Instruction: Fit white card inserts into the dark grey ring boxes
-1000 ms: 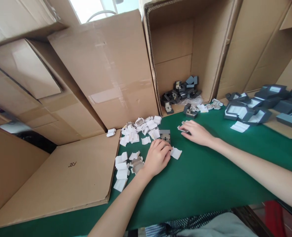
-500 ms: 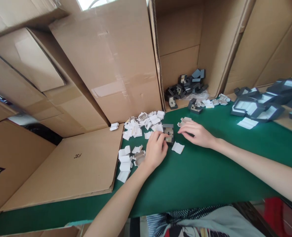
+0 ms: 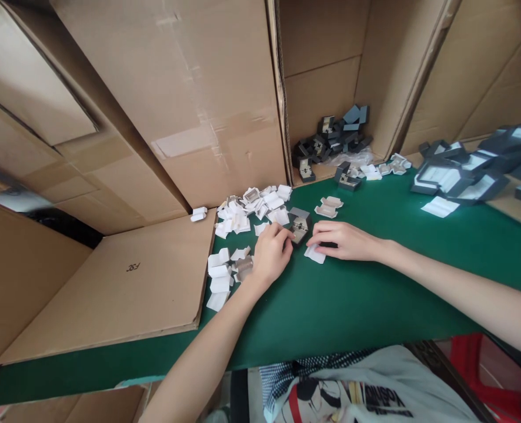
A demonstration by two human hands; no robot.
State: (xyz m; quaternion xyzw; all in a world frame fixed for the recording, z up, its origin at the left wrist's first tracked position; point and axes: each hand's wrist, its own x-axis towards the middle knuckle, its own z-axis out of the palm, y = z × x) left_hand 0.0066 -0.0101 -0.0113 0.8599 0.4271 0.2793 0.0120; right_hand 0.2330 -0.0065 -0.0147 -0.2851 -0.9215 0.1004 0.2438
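Note:
My left hand (image 3: 274, 251) has its fingers closed on the near left side of a small dark hinged box (image 3: 299, 227). The box stands with its lid up, showing a pale interior with metal hinges. To its right, my right hand (image 3: 342, 241) is bent over a white folded insert (image 3: 314, 254), thumb and fingers pinched at its upper edge. Part of that insert is hidden by the fingers. A second, greyish-white insert (image 3: 329, 207) lies on the green table just beyond the right hand.
Heaps of white inserts (image 3: 236, 218) lie left of the box. Dark boxes (image 3: 331, 141) are piled inside an open carton at the back. Larger dark cases with white linings (image 3: 446, 176) sit at right. Flat cardboard (image 3: 123, 282) covers the table's left part.
My right hand has come left and down onto the white insert. The small box has tilted and turned in my left hand's hold. The view has shifted slightly.

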